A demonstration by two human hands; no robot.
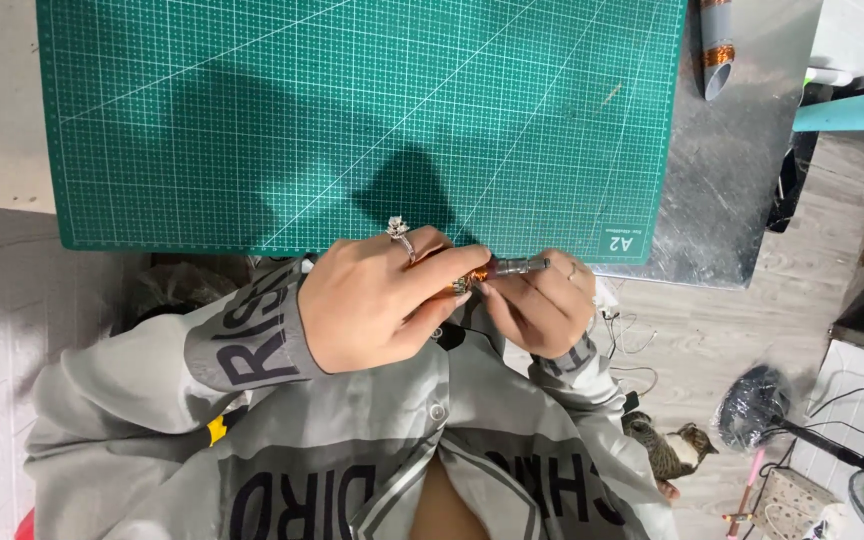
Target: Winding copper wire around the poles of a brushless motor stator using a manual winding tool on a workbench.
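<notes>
Where the grey printed sleeves meet just off the counter's near edge, both hands close on one small thing: a slim metal tool [514, 266] with a grey shaft and a band of copper-coloured winding near its middle. The left hand [377, 305], wearing a jewelled ring, curls over the wound end, its fingers [430, 250] shut around it so that only a glint of copper shows beneath them. The right hand [542, 305] pinches the bare grey end between thumb and fingertips, also closed on it. The tool lies roughly level between the two hands, held in the air just beside the lower edge of the green cutting mat [352, 110], not resting on it.

It looks light and stiff, and the smooth shaft is probably a little slippery; the winding seems the delicate part, so the plain metal ends are the safer places to grip.

Beyond the mat, the steel counter [742, 150] carries a grey tube [717, 45] banded with copper-coloured tape. Down on the floor, a tabby cat [672, 448] lies near some loose wires.
</notes>
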